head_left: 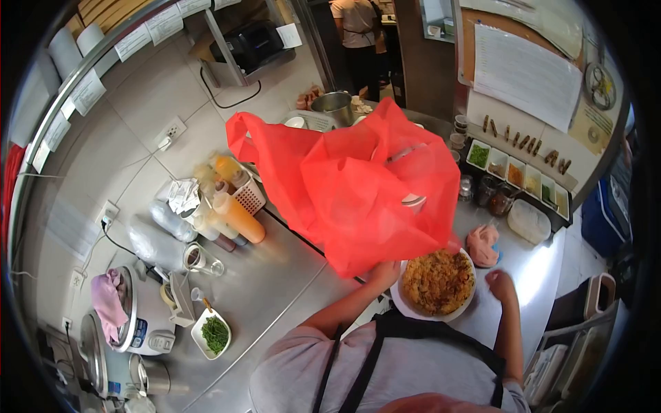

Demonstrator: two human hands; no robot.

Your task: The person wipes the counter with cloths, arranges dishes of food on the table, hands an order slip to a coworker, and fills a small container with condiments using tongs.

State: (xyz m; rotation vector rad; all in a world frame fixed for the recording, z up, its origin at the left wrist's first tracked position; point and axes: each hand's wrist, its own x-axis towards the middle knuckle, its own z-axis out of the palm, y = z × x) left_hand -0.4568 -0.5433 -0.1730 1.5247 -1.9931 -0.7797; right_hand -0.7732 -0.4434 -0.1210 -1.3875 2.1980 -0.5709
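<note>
A large red translucent sheet [358, 186], like a thin bag or cloth, hangs crumpled across the middle of the view and hides much behind it. Below its lower edge lies a white round plate [403, 305] heaped with browned food [439, 282] that has dark green bits. My left hand [385, 274] is at the plate's left rim, its fingers mostly hidden by the red sheet and the rim. To the right of the plate, my right hand [500, 283] is closed in a fist, and what it holds, if anything, is hidden. Close above it sits a crumpled pink cloth [483, 246].
Squeeze bottles [237, 217] and a basket stand left of the red sheet. Chopped greens fill a white bowl [203, 342], near two cookers [141, 313]. Garnish trays [523, 172], jars and a clear tub [529, 221] line the right. A person [357, 34] stands beyond the doorway.
</note>
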